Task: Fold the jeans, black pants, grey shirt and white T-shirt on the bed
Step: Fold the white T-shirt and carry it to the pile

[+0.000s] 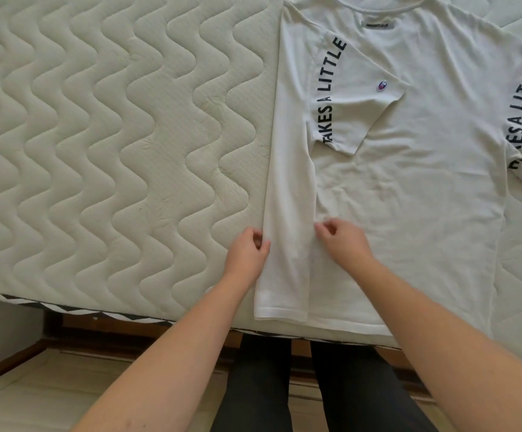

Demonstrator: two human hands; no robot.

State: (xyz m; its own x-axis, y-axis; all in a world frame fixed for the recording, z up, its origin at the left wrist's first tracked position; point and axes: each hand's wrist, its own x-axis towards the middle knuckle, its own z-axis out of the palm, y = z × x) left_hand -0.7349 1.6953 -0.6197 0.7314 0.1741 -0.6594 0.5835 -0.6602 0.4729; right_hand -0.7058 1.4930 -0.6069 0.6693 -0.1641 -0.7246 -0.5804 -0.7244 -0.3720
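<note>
The white T-shirt lies flat on the bed at the right, collar away from me, with black lettering on both sleeves. Its left side is folded inward in a long strip, and the left sleeve lies across the chest. My left hand pinches the outer folded edge of that strip near the hem. My right hand pinches the strip's inner edge, a little to the right. The jeans, black pants and grey shirt are not in view.
The quilted cream mattress spreads to the left of the shirt. Its near edge runs above a wooden bed frame and light floor. My legs in dark trousers stand against the bed below the shirt.
</note>
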